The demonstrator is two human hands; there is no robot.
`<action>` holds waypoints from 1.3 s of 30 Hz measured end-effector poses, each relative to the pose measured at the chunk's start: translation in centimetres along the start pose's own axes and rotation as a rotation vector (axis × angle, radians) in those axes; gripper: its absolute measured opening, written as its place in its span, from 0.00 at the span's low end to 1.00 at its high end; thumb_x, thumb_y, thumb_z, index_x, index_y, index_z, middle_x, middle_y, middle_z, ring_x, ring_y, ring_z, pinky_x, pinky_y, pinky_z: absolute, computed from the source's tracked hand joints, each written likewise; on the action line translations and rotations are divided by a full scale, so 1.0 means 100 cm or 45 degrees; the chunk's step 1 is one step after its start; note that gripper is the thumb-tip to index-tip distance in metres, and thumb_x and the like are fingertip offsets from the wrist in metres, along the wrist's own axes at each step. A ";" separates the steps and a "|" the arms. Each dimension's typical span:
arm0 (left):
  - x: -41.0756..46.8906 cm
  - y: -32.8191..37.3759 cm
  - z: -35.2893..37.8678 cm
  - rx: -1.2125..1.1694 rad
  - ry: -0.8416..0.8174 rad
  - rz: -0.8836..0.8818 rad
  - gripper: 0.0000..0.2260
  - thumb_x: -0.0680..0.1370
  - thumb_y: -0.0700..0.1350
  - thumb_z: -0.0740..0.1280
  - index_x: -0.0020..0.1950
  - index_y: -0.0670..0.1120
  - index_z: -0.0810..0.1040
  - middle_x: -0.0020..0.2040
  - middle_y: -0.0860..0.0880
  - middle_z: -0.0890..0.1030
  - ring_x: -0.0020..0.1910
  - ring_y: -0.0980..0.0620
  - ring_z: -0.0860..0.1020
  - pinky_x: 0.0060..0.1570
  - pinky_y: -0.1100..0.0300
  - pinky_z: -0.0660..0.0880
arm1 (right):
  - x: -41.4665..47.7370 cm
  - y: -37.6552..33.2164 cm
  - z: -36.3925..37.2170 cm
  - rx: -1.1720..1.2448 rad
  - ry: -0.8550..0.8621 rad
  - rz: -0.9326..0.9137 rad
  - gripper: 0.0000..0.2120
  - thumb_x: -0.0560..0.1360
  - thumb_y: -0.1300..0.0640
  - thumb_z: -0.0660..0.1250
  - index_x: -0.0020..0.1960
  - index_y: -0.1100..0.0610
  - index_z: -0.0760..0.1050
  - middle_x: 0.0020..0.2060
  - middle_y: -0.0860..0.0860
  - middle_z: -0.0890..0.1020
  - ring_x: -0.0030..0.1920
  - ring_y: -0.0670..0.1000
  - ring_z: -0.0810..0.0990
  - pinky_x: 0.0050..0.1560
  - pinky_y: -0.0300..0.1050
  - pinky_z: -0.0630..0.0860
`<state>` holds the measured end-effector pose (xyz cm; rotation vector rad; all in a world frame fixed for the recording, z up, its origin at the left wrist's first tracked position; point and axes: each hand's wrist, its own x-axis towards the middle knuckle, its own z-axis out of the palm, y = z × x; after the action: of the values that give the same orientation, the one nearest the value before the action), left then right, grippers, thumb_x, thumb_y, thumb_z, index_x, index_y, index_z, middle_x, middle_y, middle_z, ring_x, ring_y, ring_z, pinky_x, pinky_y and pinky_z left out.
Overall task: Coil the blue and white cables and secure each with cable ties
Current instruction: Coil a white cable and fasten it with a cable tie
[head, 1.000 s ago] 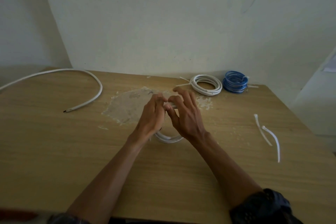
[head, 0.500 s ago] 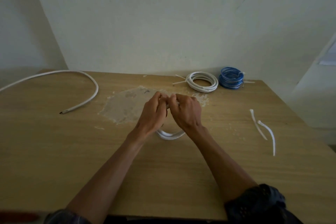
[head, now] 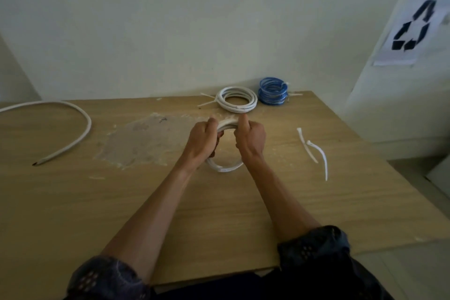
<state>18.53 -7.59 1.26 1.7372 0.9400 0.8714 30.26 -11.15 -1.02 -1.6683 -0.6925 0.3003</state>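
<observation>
**Q:** What does the figure show?

**A:** A white coil [head: 225, 168] is held upright at the middle of the tabletop [head: 219, 214], its lower arc on or just above the wood. The left hand [head: 203, 140] has its fingers curled round the coil at 9 o'clock. The right hand [head: 250, 140] grips it at 3 o'clock, with the thumb raised against the top turns. No tie can be seen on this coil.

**Q:** Which step is in hand, and how is it done well?

**A:** Probably gathering the turns before tying. The turns should lie flush and be of equal size. One hand should keep its grip while the other fetches a tie, or the stiff cable is likely to spring open.

**Q:** Where are the ties?

**A:** Two loose ties [head: 314, 151] lie at 3 o'clock from the hands, nearest the right hand. It is therefore the left hand that should stay clamped.

**Q:** What else lies on the tabletop?

**A:** At 12 o'clock lies a second white coil [head: 237, 102] with tie tails sticking out. A blue coil [head: 272, 91] sits just beside it at 1 o'clock. An uncoiled cable [head: 73, 146] curves at 9 o'clock, well apart from the hands.
</observation>
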 end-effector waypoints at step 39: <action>-0.027 -0.010 -0.015 -0.320 -0.155 0.107 0.24 0.87 0.49 0.51 0.31 0.47 0.66 0.25 0.51 0.63 0.22 0.53 0.59 0.26 0.62 0.59 | 0.034 -0.033 -0.046 0.107 -0.165 -0.472 0.08 0.75 0.64 0.73 0.45 0.53 0.79 0.38 0.44 0.82 0.37 0.38 0.79 0.43 0.35 0.76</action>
<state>15.83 -9.11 0.39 1.6012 0.6518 0.8869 34.55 -12.57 3.81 -1.4158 -1.0541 0.1698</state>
